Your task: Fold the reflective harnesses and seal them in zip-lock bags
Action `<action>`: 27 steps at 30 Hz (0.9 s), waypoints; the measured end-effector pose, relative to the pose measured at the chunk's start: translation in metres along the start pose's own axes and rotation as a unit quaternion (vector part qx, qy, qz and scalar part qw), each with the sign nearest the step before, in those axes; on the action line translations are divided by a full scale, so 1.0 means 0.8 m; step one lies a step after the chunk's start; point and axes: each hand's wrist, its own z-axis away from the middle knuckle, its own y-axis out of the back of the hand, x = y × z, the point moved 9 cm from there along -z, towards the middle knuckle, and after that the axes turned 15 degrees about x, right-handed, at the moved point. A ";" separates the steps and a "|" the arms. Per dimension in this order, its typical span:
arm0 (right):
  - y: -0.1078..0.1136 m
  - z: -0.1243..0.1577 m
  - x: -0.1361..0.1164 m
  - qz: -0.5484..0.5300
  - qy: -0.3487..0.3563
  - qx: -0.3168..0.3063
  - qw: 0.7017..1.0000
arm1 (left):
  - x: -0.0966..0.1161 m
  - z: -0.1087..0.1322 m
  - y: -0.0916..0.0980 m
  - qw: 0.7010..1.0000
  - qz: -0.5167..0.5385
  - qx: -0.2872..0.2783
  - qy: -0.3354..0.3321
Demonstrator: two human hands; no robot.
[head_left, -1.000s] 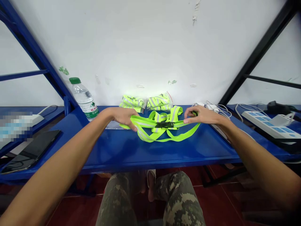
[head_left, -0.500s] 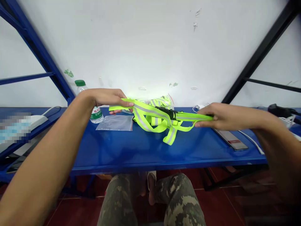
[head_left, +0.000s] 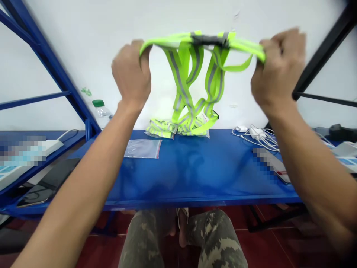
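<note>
Both hands hold a neon yellow reflective safety vest (head_left: 182,70) up in the air against the white wall, well above the blue table. It is made of straps with grey reflective stripes. My left hand (head_left: 131,72) grips the strap's left end, and my right hand (head_left: 279,65) grips its right end. Between them sits a black plastic buckle (head_left: 209,40). The lower straps dangle down to just above several bagged yellow vests (head_left: 161,128) at the table's back edge. A flat zip bag (head_left: 142,149) of clear plastic lies in front of them.
A blue metal table (head_left: 200,186) runs under my arms, with a water bottle (head_left: 102,114) behind my left forearm. White cables and chargers (head_left: 259,136) lie at the back right. A dark tablet or phone (head_left: 47,182) rests on a lower left shelf.
Both hands have lifted the vest from table height to high against the wall. Its straps now hang down, and the zip bag and the bagged vests show more fully.
</note>
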 end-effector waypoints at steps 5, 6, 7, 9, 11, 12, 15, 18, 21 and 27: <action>-0.074 0.175 -0.021 0.002 0.121 -0.311 0.943 | -0.028 0.176 -0.051 0.968 -0.020 -0.241 -0.065; -0.084 0.219 -0.029 -0.007 0.161 -0.390 0.907 | -0.031 0.216 -0.062 0.945 -0.021 -0.312 -0.095; -0.087 0.250 -0.032 -0.019 0.175 -0.423 0.889 | -0.035 0.249 -0.067 0.925 -0.025 -0.362 -0.115; -0.084 0.299 -0.039 -0.042 0.196 -0.491 0.847 | -0.034 0.295 -0.069 0.887 -0.015 -0.434 -0.155; -0.076 0.326 -0.043 -0.044 0.205 -0.536 0.817 | -0.026 0.316 -0.064 0.863 -0.010 -0.474 -0.175; -0.071 0.332 -0.045 -0.035 0.210 -0.548 0.809 | -0.021 0.319 -0.061 0.857 -0.009 -0.484 -0.179; -0.055 0.325 -0.059 0.001 0.222 -0.514 0.829 | 0.005 0.315 -0.053 0.856 0.004 -0.483 -0.182; -0.045 0.317 -0.087 -0.020 0.240 -0.473 0.848 | 0.039 0.312 -0.054 0.852 0.060 -0.481 -0.196; -0.051 0.322 -0.097 -0.044 0.225 -0.508 0.830 | 0.061 0.322 -0.066 0.817 0.130 -0.532 -0.179; -0.062 0.284 -0.073 -0.107 0.131 -0.520 0.837 | 0.081 0.305 -0.080 0.790 0.216 -0.562 -0.116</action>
